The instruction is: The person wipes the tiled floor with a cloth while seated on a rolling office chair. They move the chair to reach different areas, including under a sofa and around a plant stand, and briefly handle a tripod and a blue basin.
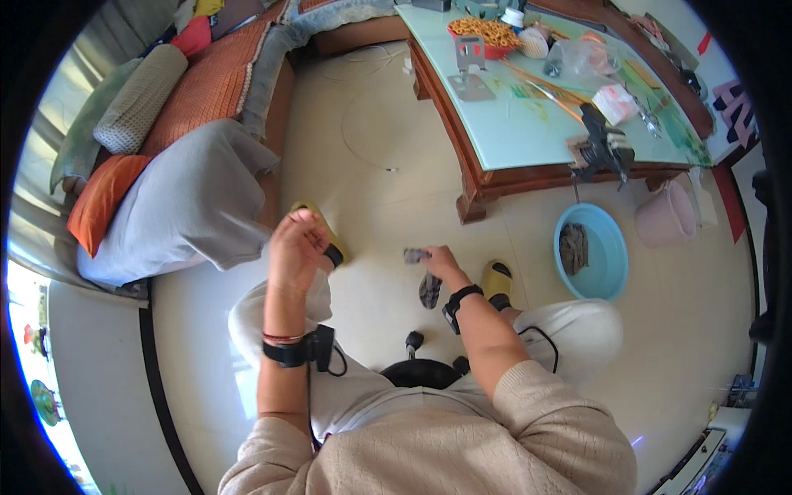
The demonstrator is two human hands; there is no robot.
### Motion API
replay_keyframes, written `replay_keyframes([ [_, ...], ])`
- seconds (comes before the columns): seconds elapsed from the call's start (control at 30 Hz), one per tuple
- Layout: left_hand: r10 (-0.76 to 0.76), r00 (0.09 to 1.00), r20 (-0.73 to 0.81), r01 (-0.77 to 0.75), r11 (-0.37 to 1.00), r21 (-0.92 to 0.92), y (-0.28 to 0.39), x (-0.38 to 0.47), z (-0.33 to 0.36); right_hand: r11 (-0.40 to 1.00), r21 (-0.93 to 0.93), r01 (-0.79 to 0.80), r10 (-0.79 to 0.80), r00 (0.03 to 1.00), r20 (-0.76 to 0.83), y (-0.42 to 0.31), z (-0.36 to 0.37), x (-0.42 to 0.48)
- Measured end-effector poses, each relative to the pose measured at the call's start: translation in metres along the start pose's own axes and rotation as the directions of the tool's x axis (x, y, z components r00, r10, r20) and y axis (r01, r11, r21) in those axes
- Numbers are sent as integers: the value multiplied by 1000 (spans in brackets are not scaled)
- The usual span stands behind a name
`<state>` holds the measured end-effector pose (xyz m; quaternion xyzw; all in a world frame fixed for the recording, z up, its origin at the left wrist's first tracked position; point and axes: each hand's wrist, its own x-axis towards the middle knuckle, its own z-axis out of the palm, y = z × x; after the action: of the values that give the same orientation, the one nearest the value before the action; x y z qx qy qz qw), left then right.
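My right hand [442,263] is closed on a small greyish-brown cloth [416,255], perhaps a sock, which sticks out to the left of the fingers. Just below that hand a dark patterned piece of cloth [430,291] is seen over the floor; whether it hangs from the hand cannot be told. My left hand [298,250] is raised over my left knee, fingers loosely curled and apart, with nothing seen in it. Right of my right foot a light blue plastic basin [592,288] stands on the floor, with a crumpled dark brown cloth [574,249] inside.
A glass-topped wooden table [520,148] bears a red bowl of snacks [486,37], a metal bracket [471,68] and a black clamp [600,145] at its edge. A pink bin [665,216] stands beside the basin. A thin cable [346,136] lies on the floor near the sofa [210,80].
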<state>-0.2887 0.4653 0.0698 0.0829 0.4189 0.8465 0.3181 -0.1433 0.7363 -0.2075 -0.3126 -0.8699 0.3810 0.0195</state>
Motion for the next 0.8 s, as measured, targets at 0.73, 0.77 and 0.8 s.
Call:
replay_keyframes([
  [0.73, 99, 925, -367, -155, 980, -124, 41, -119, -16, 383, -36, -923, 916, 385, -111, 41, 110, 215],
  [0.77, 101, 901, -421, -160, 981, -107, 42, -114, -18, 360, -156, -920, 902, 386, -192, 30, 125, 232],
  [0.8, 101, 873, -476, -163, 982, -91, 39, -110, -17, 405, -156, -901, 891, 427, -152, 20, 135, 248],
])
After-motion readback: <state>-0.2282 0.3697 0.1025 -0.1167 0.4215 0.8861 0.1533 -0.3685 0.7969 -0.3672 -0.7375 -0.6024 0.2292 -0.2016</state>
